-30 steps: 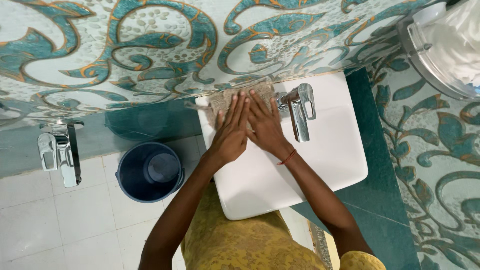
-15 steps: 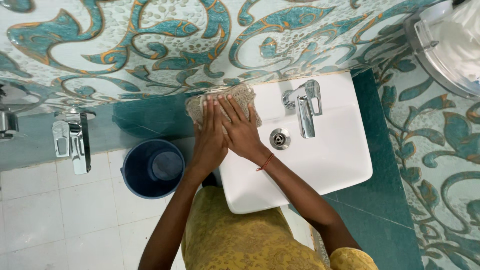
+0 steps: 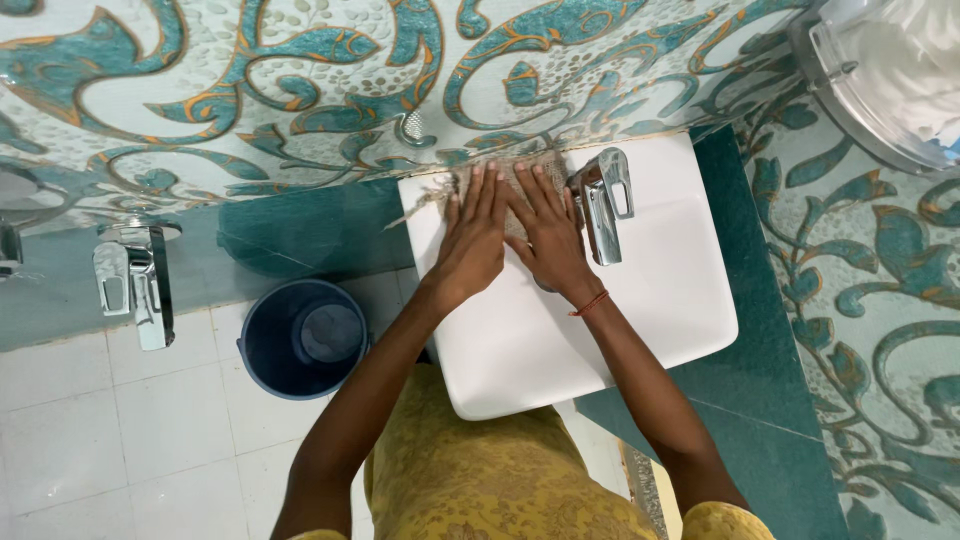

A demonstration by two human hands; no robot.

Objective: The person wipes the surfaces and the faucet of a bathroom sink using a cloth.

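Both my hands lie flat, fingers together, on a piece of coarse brown jute cloth (image 3: 436,192) spread over the back rim of a white wash basin (image 3: 660,320). My left hand (image 3: 470,240) covers the cloth's left part, and frayed threads stick out past it. My right hand (image 3: 548,235), with a red thread at the wrist, presses the right part beside the chrome tap (image 3: 606,200). Most of the cloth is hidden under my palms.
A dark blue bucket (image 3: 300,340) stands on the white floor tiles left of the basin. A second chrome tap (image 3: 135,280) is fixed low on the left wall. A round glass-rimmed fixture (image 3: 880,70) sits at the top right. Patterned teal tiles cover the walls.
My hands and the cloth have shifted right along the basin's back rim, from its left corner to beside the tap. The fingers are flatter and closer together now.
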